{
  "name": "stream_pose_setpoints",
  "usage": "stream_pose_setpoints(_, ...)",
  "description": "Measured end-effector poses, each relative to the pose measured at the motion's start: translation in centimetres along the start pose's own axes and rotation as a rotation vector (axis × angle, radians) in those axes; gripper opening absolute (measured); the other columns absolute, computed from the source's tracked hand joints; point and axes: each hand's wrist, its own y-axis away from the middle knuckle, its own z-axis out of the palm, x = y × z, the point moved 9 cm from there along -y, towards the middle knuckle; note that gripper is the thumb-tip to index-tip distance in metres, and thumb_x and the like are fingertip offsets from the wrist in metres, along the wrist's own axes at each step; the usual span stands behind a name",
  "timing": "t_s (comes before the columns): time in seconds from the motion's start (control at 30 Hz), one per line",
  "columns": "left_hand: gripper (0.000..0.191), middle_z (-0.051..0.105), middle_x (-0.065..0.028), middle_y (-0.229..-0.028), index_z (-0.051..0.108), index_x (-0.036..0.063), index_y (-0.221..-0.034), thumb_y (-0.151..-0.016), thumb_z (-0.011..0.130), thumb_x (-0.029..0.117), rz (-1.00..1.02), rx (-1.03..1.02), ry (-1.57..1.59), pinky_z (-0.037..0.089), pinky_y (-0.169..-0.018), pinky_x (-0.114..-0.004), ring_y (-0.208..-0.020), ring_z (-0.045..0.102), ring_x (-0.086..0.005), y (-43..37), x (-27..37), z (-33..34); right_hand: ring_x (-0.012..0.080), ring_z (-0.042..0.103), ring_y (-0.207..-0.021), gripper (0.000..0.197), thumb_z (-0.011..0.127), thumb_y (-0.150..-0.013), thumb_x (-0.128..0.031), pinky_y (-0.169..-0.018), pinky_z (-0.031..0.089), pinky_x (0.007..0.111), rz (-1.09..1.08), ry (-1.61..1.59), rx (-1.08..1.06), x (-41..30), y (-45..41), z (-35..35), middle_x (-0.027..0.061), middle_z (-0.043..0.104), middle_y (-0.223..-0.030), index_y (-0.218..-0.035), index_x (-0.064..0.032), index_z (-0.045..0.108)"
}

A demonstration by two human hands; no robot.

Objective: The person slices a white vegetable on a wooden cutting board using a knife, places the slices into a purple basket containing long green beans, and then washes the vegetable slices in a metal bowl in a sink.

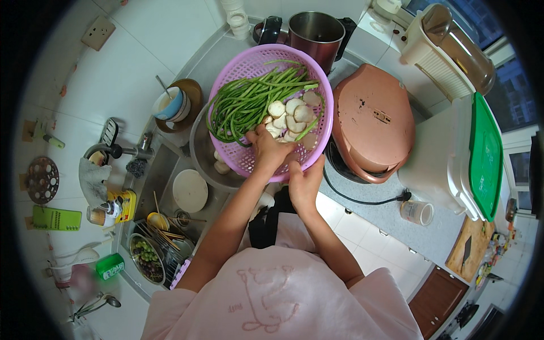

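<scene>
A pink-purple plastic colander [272,50] is tilted above the counter corner, partly over a metal basin [199,157]. Long green beans [250,102] fill its upper left side, and pale round mushroom pieces [293,114] lie to their right. My left hand [270,148] reaches inside, with its fingers among the mushrooms and the lower ends of the beans. Its fingertips are partly hidden, so whether it grips a piece is unclear. At the near rim, my right hand [306,182] grasps the colander. A few whitish pieces [221,165] show in the basin below.
Left is a sink with a white plate [190,191], a faucet [144,148] and a bowl of grapes [146,257]. Stacked bowls [168,104] stand behind it. A metal pitcher [316,27], pinkish-brown appliance [374,123] with a power cord [361,199], and green-lidded bin [486,157] occupy the counter.
</scene>
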Motion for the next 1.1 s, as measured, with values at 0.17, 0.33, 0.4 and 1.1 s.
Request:
stream_pose_setpoints(0.17,0.084,0.051,-0.0244,-0.119,0.053,-0.0018,-0.122,-0.053,0.093,0.023,0.246,0.074,-0.112,0.042,-0.099,-0.045,-0.118,0.043,-0.0394,0.4,1.2,-1.2,0.0285,0.067,-0.076,0.036,0.058,-0.085,-0.008,-0.071,0.053,0.038,0.031,0.003,-0.032,0.4,0.4,0.4,0.0203,0.064,-0.088,-0.115,0.0031,0.041)
stream_pose_setpoints(0.33,0.078,0.057,-0.0197,-0.113,0.054,0.0029,-0.124,-0.056,0.089,0.018,0.297,-0.107,-0.061,0.044,-0.095,-0.046,-0.109,0.052,-0.0399,0.8,2.7,-0.6,0.0289,0.067,-0.077,0.037,0.058,-0.085,-0.008,-0.07,0.053,0.039,0.008,0.01,0.003,0.0,0.6,-0.2,0.0208,0.065,-0.087,-0.115,0.0034,0.04)
stream_pose_setpoints(0.4,0.075,0.055,-0.0207,-0.114,0.054,0.0043,-0.124,-0.059,0.088,0.017,0.331,-0.101,-0.048,0.045,-0.094,-0.047,-0.109,0.053,-0.041,0.9,3.0,-0.6,0.0295,0.067,-0.077,0.037,0.059,-0.085,-0.008,-0.071,0.053,0.039,0.025,0.015,0.004,-0.1,0.7,-0.3,0.0212,0.065,-0.087,-0.116,0.0035,0.04)
stream_pose_setpoints(1.1,0.064,0.064,-0.0083,-0.117,0.053,0.0016,-0.128,-0.072,0.083,0.008,0.044,-0.39,0.406,0.053,-0.089,-0.031,-0.106,0.062,-0.0171,1.1,2.3,2.7,0.0301,0.067,-0.081,0.039,0.059,-0.084,-0.007,-0.074,0.053,0.04,0.002,0.041,0.056,0.0,1.3,-1.5,0.0216,0.065,-0.092,-0.117,0.0043,0.041)
